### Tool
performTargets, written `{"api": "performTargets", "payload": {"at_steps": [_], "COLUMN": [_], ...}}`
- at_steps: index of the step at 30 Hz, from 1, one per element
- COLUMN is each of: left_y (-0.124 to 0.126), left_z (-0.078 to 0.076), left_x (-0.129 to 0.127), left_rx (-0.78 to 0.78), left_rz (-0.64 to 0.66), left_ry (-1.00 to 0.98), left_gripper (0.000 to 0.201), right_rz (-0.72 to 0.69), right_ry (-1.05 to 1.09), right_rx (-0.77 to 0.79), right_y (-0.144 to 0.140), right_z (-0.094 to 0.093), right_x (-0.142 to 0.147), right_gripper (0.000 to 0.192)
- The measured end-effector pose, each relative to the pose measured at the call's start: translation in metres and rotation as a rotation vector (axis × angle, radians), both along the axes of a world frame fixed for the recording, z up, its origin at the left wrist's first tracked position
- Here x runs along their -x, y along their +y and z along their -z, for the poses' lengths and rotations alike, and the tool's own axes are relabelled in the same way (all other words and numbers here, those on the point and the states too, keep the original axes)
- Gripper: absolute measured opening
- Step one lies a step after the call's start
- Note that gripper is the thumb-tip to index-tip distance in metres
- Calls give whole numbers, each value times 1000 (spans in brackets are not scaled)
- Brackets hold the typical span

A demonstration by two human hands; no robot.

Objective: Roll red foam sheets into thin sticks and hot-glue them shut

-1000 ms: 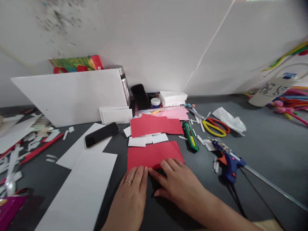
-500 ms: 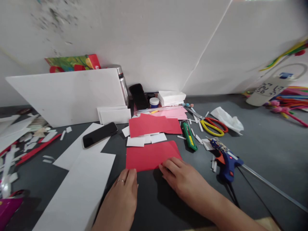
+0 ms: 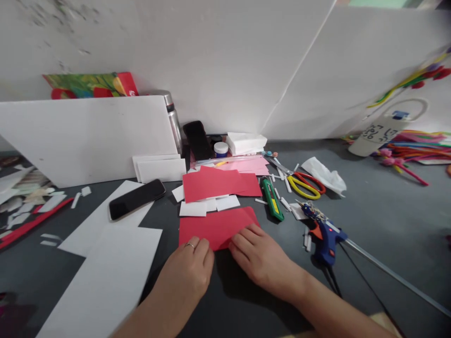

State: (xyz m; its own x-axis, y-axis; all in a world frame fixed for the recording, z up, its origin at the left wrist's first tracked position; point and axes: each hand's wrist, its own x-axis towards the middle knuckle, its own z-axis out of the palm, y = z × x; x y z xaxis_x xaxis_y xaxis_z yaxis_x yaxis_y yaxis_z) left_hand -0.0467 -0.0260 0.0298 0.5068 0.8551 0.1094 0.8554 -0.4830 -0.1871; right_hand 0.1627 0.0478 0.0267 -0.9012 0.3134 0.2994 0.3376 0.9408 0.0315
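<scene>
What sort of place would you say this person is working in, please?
Probably a home craft corner: a blue hot glue gun, yellow-and-red-handled scissors and cut red paper sheets lie on a dark grey tabletop against a white wall.

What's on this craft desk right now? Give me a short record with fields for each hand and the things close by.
left hand: wears a ring, fingertips on the near edge of the red paper sheet
right hand: fingers flat on the same sheet's right near corner
behind the sheet: white card pieces, then a second red sheet
right of it: green utility knife, yellow and red scissors, blue glue gun
left of it: black phone lying on white paper
surface: dark grey desk
</scene>
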Motion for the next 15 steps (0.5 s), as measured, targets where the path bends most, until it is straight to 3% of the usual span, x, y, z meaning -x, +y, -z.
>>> {"api": "performTargets", "payload": {"at_steps": [10,15], "left_y": [5,6], "left_z": [-5,-3], "left_x": [5,6], "left_rx": [237,259], "left_rz": [-52,-126], "left_ry": [-213,-416], "left_gripper": [28,31], "right_rz": [114,203], "right_ry": [35,93], "right_rx": [260,348], "right_y": [2,0], "right_z": [6,10], "right_x": [-5,-3], "right_gripper": [14,10]}}
